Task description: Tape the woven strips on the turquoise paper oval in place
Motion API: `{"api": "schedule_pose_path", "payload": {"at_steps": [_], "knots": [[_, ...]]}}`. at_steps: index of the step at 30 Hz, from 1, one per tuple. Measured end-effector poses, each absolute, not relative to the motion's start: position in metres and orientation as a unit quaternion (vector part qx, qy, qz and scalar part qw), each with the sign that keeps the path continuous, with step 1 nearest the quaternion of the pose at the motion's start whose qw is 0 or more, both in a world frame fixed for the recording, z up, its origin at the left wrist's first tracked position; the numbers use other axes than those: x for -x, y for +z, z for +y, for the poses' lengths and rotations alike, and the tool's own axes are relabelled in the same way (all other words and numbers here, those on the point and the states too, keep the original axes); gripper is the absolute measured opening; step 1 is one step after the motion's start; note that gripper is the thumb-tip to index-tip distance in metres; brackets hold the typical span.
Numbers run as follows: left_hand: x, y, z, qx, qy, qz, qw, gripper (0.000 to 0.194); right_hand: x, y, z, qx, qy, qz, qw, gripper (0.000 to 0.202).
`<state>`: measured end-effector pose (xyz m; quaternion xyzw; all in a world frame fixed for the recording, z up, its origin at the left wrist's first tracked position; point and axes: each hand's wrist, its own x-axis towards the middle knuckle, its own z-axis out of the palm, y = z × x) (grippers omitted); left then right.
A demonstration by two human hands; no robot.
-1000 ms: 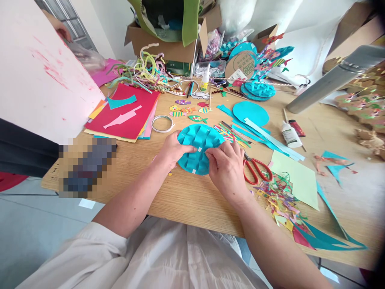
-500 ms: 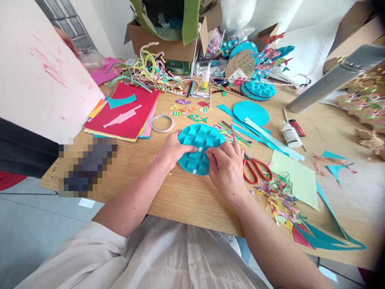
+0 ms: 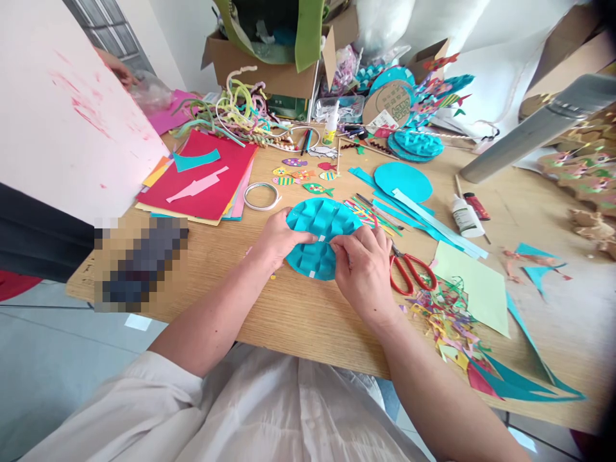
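Note:
A round blue paper disc (image 3: 320, 221) with folded wavy strips is held over the table in front of me. Two small white squares show on it, one near its middle and one at its lower edge. My left hand (image 3: 276, 242) grips the disc's left side, thumb on top beside the middle white square. At the disc's right side, my right hand (image 3: 363, 263) is closed in a pinch against the surface; anything between its fingertips is too small to make out. Red-handled scissors (image 3: 412, 273) lie just right of my right hand.
Colored paper sheets (image 3: 197, 176) and a white ring (image 3: 261, 196) lie left. Paper fish (image 3: 317, 188) and a plain blue disc (image 3: 403, 182) are beyond the hands. Paper scraps (image 3: 452, 321), a glue bottle (image 3: 466, 216) and a grey post (image 3: 520, 138) stand or lie right. Another person's hand (image 3: 118, 69) shows upper left.
The view has shifted very slightly. Both my hands and the disc keep nearly the same pose; the other person's hand at upper left has moved a little.

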<state>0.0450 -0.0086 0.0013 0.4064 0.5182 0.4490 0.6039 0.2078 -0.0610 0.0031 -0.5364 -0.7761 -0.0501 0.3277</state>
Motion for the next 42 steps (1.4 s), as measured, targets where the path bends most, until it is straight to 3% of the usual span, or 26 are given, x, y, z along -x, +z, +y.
{"api": "schedule_pose_path", "payload": {"at_steps": [25, 42], "knots": [[-0.0474, 0.0009, -0.0099, -0.391, 0.452, 0.516, 0.613, 0.051, -0.2069, 0.0059, -0.0621, 0.541, -0.046, -0.765, 0.346, 0.018], [-0.0451, -0.0021, -0.0072, -0.412, 0.449, 0.528, 0.592, 0.05, -0.2077, 0.0041, -0.0612, 0.534, -0.053, -0.784, 0.313, 0.02]]}}
